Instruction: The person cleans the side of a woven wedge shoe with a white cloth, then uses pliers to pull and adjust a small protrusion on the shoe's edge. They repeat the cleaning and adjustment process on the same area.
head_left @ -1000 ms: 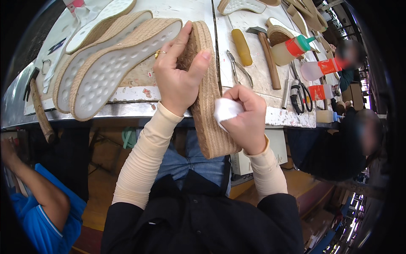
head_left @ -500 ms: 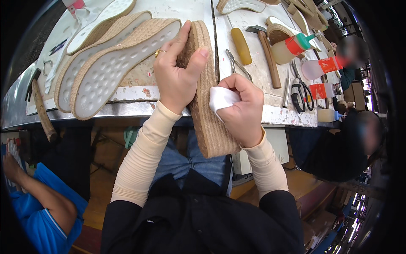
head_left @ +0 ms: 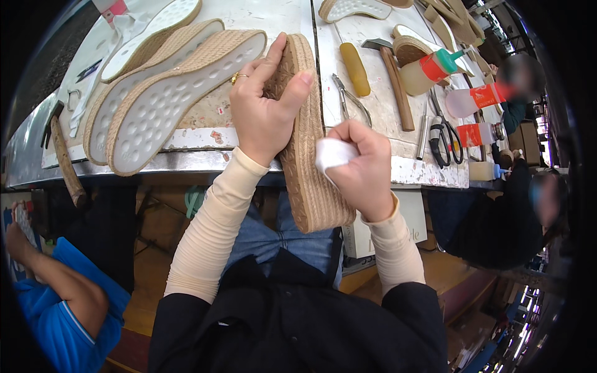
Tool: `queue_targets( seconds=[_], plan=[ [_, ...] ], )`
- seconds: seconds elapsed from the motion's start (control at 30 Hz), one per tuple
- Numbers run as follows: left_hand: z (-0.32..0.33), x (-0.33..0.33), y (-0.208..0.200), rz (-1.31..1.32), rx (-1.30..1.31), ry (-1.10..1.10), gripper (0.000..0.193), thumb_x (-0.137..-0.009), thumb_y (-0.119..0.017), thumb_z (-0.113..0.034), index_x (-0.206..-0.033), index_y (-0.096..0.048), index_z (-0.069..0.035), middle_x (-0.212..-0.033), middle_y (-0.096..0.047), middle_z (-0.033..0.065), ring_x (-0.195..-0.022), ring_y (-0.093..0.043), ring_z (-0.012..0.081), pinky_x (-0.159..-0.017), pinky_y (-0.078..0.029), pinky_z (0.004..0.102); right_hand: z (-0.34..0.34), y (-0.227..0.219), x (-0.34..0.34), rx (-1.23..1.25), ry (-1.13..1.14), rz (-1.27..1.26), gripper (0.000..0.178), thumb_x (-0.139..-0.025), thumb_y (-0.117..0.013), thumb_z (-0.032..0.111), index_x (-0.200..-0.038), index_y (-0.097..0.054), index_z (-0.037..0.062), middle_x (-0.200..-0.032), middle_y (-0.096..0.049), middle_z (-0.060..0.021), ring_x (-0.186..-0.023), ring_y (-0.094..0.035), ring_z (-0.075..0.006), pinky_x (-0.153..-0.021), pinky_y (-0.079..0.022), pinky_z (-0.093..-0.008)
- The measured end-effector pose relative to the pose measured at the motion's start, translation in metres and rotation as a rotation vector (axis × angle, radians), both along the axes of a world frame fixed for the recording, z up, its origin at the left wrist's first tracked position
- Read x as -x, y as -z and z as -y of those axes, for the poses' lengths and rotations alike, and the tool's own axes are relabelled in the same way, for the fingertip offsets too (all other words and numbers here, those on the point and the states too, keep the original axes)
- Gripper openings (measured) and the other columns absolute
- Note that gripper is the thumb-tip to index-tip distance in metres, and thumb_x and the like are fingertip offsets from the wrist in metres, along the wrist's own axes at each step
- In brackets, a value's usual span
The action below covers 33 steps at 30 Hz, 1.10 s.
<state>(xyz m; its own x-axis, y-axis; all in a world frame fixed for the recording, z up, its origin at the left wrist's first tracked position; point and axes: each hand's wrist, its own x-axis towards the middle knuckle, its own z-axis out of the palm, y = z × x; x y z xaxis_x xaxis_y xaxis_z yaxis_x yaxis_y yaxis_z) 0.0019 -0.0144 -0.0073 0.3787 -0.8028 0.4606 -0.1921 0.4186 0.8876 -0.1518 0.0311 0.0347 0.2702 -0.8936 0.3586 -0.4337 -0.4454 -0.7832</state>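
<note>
The left hand point(head_left: 266, 118) holds one sole point(head_left: 306, 149) between thumb and fingers, while the right hand point(head_left: 368, 168) grips a white cloth point(head_left: 334, 153) at the sole's woven side.

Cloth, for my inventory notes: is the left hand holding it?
No, the right hand holds the cloth; the left hand holds the sole.

- Two shoe soles point(head_left: 149, 118) wall off the side left of the left hand point(head_left: 264, 115), with a wedge of bare table point(head_left: 202, 118) between.
- The held sole point(head_left: 306, 130) bars the way from hand to hand.
- Pliers point(head_left: 342, 91) lie just ahead of the right hand point(head_left: 365, 171).
- A narrow lane runs between pliers and hammer point(head_left: 398, 90).
- Scissors point(head_left: 437, 138) and bottles point(head_left: 426, 73) crowd the right.
</note>
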Motion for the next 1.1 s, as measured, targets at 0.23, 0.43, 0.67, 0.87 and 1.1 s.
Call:
queue_targets(
  seconds=[0.23,0.43,0.67,0.87,1.1],
  plan=[
    [0.0000,0.0005,-0.0006,-0.008,-0.002,0.015,0.061,-0.077,-0.072,-0.036,-0.126,-0.061,-0.002,-0.089,-0.064,0.0161,-0.078,-0.060,0.0202,-0.072,-0.049,0.0308,-0.0047,0.0023,0.0039,-0.149,0.016,0.035,0.011,-0.072,-0.068,0.000,-0.077,-0.058,0.0002,-0.068,-0.053,0.0030,-0.062,-0.046,-0.0035,-0.055,-0.039,-0.0196],
    [-0.0007,-0.0019,-0.0008,-0.048,-0.024,0.052,0.061,-0.078,-0.071,-0.035,-0.128,-0.060,-0.002,-0.089,-0.063,0.0154,-0.079,-0.059,0.0189,-0.072,-0.048,0.0301,0.0010,0.0037,-0.0027,-0.063,0.020,0.155,0.014,-0.068,-0.071,0.003,-0.073,-0.058,0.0000,-0.065,-0.057,-0.0051,-0.057,-0.053,-0.0115,-0.054,-0.042,-0.0246],
    [-0.0002,0.0000,-0.0013,-0.034,-0.032,0.061,0.060,-0.078,-0.071,-0.034,-0.128,-0.060,-0.003,-0.090,-0.063,0.0154,-0.078,-0.059,0.0189,-0.074,-0.049,0.0302,0.0000,-0.0003,-0.0002,-0.050,-0.008,0.070,0.014,-0.069,-0.070,0.001,-0.074,-0.057,0.0009,-0.068,-0.055,0.0013,-0.063,-0.048,-0.0056,-0.056,-0.040,-0.0214],
    [0.0008,-0.0020,-0.0011,-0.015,-0.035,0.057,0.061,-0.077,-0.072,-0.034,-0.128,-0.060,-0.002,-0.089,-0.063,0.0146,-0.079,-0.059,0.0182,-0.074,-0.048,0.0296,0.0008,0.0022,0.0008,-0.017,-0.050,0.077,0.014,-0.068,-0.070,0.001,-0.075,-0.058,0.0008,-0.066,-0.055,0.0000,-0.061,-0.049,-0.0067,-0.056,-0.041,-0.0223],
    [0.0003,0.0008,-0.0012,-0.047,-0.046,0.069,0.061,-0.077,-0.073,-0.034,-0.128,-0.060,-0.002,-0.091,-0.063,0.0146,-0.079,-0.059,0.0190,-0.074,-0.048,0.0296,-0.0004,0.0042,0.0017,-0.060,-0.006,0.064,0.013,-0.070,-0.070,0.000,-0.075,-0.058,0.0004,-0.066,-0.055,0.0006,-0.061,-0.049,-0.0059,-0.055,-0.040,-0.0220]
  ],
)
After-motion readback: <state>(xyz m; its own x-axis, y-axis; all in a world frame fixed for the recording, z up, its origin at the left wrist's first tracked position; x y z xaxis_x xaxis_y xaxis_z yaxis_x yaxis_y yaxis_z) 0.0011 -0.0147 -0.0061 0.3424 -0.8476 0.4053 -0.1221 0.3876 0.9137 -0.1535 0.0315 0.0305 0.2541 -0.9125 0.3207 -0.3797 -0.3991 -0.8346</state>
